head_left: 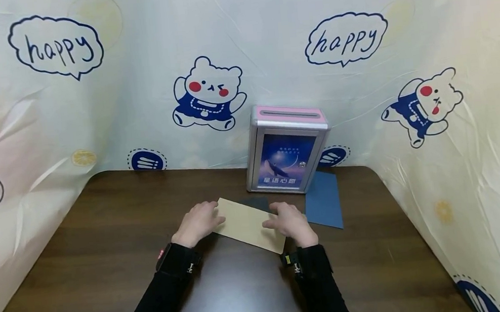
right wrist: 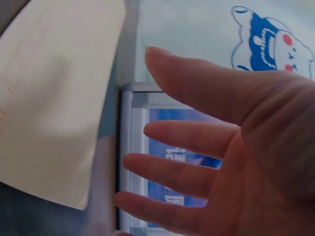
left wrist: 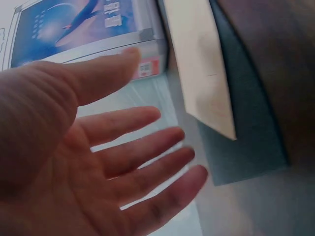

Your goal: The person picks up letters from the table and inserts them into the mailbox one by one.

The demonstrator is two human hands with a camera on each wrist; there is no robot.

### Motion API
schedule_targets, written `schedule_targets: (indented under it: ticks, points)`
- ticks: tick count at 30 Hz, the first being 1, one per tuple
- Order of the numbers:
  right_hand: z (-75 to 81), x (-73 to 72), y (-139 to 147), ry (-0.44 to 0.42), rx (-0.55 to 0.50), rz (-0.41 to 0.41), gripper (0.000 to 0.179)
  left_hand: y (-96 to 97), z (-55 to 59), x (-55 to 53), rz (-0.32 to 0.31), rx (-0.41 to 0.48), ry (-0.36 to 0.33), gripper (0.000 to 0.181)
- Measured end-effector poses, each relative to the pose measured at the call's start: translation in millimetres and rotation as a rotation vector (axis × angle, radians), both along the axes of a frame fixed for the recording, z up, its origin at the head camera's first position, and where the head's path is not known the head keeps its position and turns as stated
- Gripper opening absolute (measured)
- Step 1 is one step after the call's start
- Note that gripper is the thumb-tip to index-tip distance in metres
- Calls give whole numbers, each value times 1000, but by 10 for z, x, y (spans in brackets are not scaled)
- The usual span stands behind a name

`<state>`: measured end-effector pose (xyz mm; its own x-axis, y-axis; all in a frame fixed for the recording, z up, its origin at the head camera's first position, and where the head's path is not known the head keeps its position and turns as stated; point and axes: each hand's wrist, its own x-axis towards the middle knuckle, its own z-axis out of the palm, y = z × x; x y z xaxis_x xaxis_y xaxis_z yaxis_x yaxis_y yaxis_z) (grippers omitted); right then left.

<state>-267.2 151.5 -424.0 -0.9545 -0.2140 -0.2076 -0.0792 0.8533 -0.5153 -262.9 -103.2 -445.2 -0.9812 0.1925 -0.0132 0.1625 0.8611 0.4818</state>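
A cream envelope (head_left: 246,224) lies slanted across the middle of the table, between the two hands. My left hand (head_left: 198,224) is at its left end, and the left wrist view shows the fingers spread and straight, with a gap to the paper. At the opposite end is my right hand (head_left: 289,222), its fingers likewise extended and holding nothing in the right wrist view. Faint red printed marks show on the cream envelope (right wrist: 54,98) there. Partly covered by it is a dark flat envelope-like piece (left wrist: 251,152), whose far edge peeks out in the head view.
Behind the hands stands a silver box (head_left: 250,176) with a pink slotted top and a blue picture front. A flat blue rectangular piece (head_left: 324,204) lies at its right foot. Printed cloth (head_left: 147,100) hangs around the back and sides of the brown table (head_left: 86,274).
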Motion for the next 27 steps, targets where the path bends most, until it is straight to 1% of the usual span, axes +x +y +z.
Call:
schedule_targets:
  ticks: [1,3,6,9,13,16,21,24,27]
  points:
    - [-18,-6,-19,-1,20,-7,60,2,-18,0,-15,-21,-17,32]
    - [-54,-11,-53,-2,61,-6,61,12,-58,8,-46,-69,-21,27]
    - [-121,2,-94,-10,117,-1,66,33,-118,35,-77,-132,-2,26]
    - [-185,33,-114,-21,147,0,74,45,-161,70,-103,-168,35,30]
    - [-251,68,-133,-20,191,-12,81,51,-175,117,-138,-185,42,35]
    - [-290,62,-143,-16,215,-17,84,47,-172,122,-164,-183,54,37]
    - [-318,-28,-151,-14,214,-35,79,33,-155,57,-198,-180,101,39]
    - [-307,-87,-157,-23,216,-27,74,17,-140,10,-199,-184,108,39]
    - [-292,-116,-159,-29,222,-3,69,2,-126,-15,-196,-179,95,42]
